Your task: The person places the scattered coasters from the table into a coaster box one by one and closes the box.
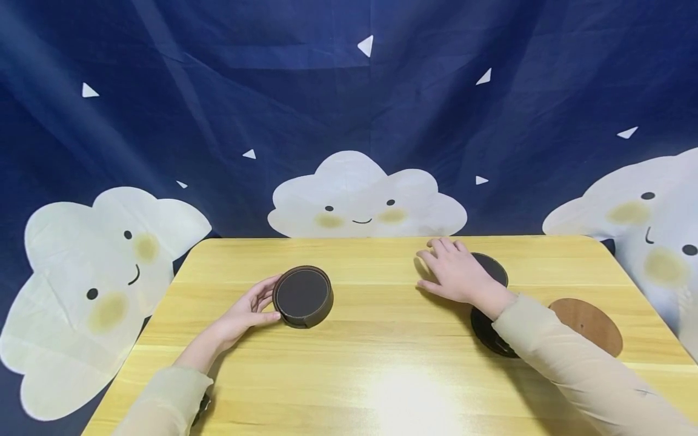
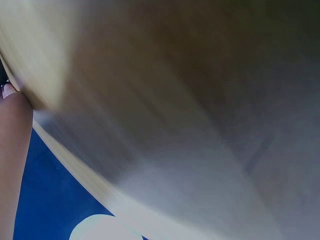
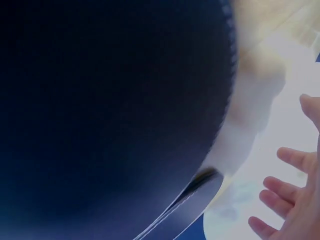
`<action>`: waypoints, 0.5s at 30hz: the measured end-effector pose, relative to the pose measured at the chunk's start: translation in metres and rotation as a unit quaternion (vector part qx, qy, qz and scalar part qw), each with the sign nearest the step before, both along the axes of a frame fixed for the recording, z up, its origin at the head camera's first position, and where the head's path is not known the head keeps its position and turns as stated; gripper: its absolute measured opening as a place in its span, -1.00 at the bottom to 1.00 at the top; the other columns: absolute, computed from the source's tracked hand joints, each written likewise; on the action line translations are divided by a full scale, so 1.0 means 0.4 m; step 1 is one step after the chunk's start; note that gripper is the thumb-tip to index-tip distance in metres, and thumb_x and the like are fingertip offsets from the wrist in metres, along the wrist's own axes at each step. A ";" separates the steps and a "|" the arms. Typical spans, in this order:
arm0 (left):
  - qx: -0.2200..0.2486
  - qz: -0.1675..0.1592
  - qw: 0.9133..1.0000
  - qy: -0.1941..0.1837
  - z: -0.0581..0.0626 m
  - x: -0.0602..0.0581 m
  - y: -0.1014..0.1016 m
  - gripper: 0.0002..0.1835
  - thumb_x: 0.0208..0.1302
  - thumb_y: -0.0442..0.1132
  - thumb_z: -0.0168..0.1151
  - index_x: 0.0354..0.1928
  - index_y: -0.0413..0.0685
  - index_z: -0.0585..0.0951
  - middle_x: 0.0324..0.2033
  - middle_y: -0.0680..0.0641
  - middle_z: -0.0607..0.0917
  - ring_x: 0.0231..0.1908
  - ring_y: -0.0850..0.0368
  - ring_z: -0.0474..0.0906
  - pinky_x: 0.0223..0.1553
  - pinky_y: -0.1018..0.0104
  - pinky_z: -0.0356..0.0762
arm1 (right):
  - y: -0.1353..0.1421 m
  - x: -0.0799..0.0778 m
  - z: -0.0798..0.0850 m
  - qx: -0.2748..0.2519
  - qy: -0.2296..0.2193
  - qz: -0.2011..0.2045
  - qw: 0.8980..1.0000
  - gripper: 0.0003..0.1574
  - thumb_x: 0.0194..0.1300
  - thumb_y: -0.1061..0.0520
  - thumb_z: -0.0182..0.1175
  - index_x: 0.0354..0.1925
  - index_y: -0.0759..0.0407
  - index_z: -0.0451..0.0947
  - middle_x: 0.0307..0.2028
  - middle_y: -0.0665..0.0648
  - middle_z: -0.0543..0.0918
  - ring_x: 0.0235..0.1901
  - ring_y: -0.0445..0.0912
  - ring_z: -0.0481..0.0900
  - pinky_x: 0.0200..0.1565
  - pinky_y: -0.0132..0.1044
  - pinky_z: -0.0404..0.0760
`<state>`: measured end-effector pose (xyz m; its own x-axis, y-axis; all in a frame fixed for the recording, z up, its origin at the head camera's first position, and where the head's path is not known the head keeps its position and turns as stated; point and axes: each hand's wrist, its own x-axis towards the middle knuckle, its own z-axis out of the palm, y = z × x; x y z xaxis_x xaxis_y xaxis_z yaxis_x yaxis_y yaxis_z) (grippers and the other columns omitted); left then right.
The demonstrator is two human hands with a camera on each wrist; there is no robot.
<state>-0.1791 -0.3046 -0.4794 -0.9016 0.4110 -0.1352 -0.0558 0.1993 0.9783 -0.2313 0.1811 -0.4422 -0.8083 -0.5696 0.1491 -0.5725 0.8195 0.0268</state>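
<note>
A round dark brown coaster holder (image 1: pixel 315 323) with a low wall and a dark coaster (image 1: pixel 302 293) inside sits left of the middle of the table. My left hand (image 1: pixel 242 318) grips its left side, thumb at the front and fingers behind. Over the right half, my right hand (image 1: pixel 455 274) hovers with spread fingers and holds nothing. Under and beside that wrist lie black round coasters (image 1: pixel 485 333), partly hidden by hand and forearm. Up close in the right wrist view, one dark disc (image 3: pixel 115 100) shows a stitched edge. The left wrist view shows mostly blurred tabletop.
A brown round coaster (image 1: pixel 589 324) lies at the right, partly behind the right sleeve (image 1: pixel 567 357). The light wooden table (image 1: pixel 371 339) has a rounded far edge. Behind it hangs a dark blue cloth (image 1: pixel 305 91) printed with smiling clouds.
</note>
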 end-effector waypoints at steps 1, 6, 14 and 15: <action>0.000 0.000 1.000 0.001 0.001 0.001 0.000 -0.03 0.38 -0.40 0.38 0.68 -0.23 0.04 0.59 -0.45 0.17 0.56 -0.14 0.23 0.32 0.73 0.33 | 0.006 0.003 0.001 0.001 -0.001 -0.002 1.000 -0.20 0.36 -0.29 0.38 0.31 0.19 0.52 0.25 0.38 0.52 0.31 0.27 0.42 0.22 0.29 0.47; 0.002 -0.001 1.000 0.000 0.001 0.003 0.000 -0.03 0.38 -0.40 0.37 0.68 -0.24 0.04 0.59 -0.46 0.17 0.60 -0.50 -0.03 0.31 0.75 0.32 | 0.039 0.011 -0.001 0.009 -0.001 -0.010 1.000 -0.17 0.36 -0.29 0.38 0.34 0.20 0.51 0.27 0.40 0.51 0.31 0.28 0.42 0.18 0.31 0.49; -0.003 0.004 1.000 -0.005 -0.003 -0.003 -0.003 -0.02 0.37 -0.41 0.38 0.69 -0.21 0.04 0.59 -0.43 0.17 0.53 0.08 0.27 0.33 0.74 0.32 | 0.092 0.017 -0.003 0.013 -0.002 -0.024 1.000 -0.20 0.36 -0.28 0.38 0.32 0.19 0.52 0.28 0.42 0.51 0.30 0.31 0.44 0.18 0.33 0.47; -0.001 0.003 1.000 -0.004 -0.004 -0.004 -0.003 -0.02 0.37 -0.41 0.38 0.69 -0.21 0.04 0.59 -0.43 0.16 0.47 0.23 0.32 0.33 0.73 0.32 | 0.100 0.017 -0.004 0.012 -0.003 -0.027 1.000 -0.21 0.35 -0.27 0.38 0.31 0.19 0.53 0.28 0.43 0.51 0.30 0.32 0.44 0.19 0.34 0.46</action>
